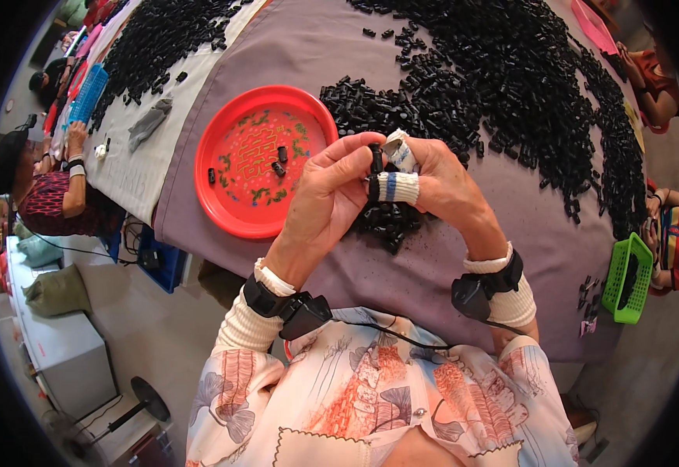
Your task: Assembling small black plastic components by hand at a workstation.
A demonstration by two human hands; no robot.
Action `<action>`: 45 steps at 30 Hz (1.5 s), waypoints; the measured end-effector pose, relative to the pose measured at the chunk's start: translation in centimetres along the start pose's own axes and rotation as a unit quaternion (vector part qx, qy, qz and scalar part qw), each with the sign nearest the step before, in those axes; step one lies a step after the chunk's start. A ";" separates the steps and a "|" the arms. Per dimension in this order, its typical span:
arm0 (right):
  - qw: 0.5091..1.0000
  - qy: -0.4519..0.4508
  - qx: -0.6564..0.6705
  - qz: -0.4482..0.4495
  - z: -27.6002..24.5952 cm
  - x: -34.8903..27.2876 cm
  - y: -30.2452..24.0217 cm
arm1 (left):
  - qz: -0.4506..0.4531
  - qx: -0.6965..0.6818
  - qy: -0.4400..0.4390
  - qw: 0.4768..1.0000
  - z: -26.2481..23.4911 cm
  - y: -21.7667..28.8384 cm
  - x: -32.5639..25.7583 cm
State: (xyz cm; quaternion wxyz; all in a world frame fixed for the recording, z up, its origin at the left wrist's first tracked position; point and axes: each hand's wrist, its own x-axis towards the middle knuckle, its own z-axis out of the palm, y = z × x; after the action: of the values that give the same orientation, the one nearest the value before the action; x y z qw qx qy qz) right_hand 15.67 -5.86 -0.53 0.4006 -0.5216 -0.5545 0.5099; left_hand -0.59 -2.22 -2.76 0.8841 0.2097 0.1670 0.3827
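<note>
Black cylindrical parts spread across a cloth-covered counter, a red tray at left. Over the heap's near edge, the left hand meets the right hand — left grip pinched narrow on one black piece, its long axis near-to-far, just left of the right's wrapped fingers, whose hold is unclear.

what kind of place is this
Probably a small workshop for handwork: heaps of small black parts lie on a cloth-covered table, a co-worker in a patterned top is at the left, and a green basket holds dark pieces.
</note>
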 end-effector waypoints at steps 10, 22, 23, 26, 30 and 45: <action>0.999 0.000 -0.048 -0.003 0.7 0.6 0.2 | 0.014 0.040 0.024 0.999 -0.2 0.3 -0.5; 0.994 -0.002 -0.100 -0.049 0.9 0.9 0.9 | 0.020 0.059 0.034 0.997 -0.3 0.6 -0.7; 0.994 -0.005 -0.099 -0.045 0.9 0.9 0.9 | 0.019 0.059 0.033 0.998 -0.3 0.6 -0.6; 0.993 -0.015 -0.102 -0.065 0.9 0.9 0.9 | 0.016 0.065 0.029 0.997 -0.4 0.6 -0.6; 0.992 -0.016 -0.090 -0.085 1.0 0.8 0.6 | 0.012 0.073 0.032 0.997 -0.4 0.7 -0.6; 0.999 -0.016 -0.010 0.050 0.7 0.3 -0.1 | 0.002 0.052 0.028 0.998 -0.8 0.2 -0.4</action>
State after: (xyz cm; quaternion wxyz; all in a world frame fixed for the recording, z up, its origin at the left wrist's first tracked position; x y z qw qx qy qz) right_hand 14.95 -5.70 -0.60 0.3600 -0.5448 -0.5391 0.5320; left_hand -1.30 -2.21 -3.33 0.8663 0.2446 0.2105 0.3814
